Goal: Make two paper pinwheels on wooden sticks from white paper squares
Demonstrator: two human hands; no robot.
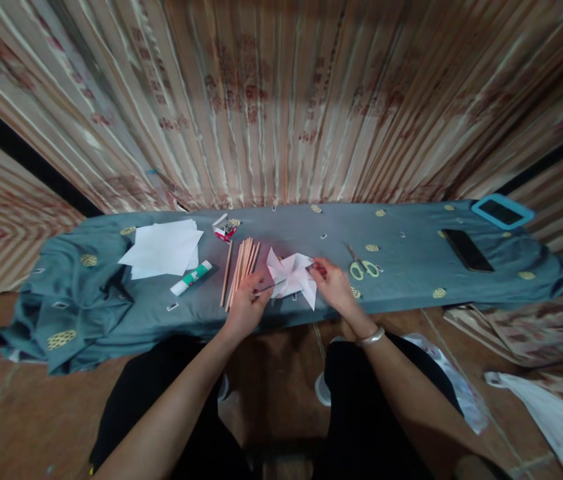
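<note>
A white folded-paper pinwheel (290, 272) is held over the cloth-covered bench. My right hand (335, 285) pinches its right blade between thumb and fingers. On the other side, my left hand (246, 308) is closed around a thin, slender pointed thing (271, 288), whose tip reaches toward the pinwheel's middle; its exact kind is too small to make out. Several wooden sticks (242, 267) lie in a bundle just beyond my left hand, with one stick (226, 273) a little apart. Scissors with pale green handles (362, 269) rest right of my right hand.
A stack of white paper (164, 247) and a glue stick (191, 278) lie to the left. Behind the sticks sits a small opened red box (225, 231). A black phone (466, 251) and a blue-framed device (502, 211) are at the right. Curtains (281, 100) hang behind the bench.
</note>
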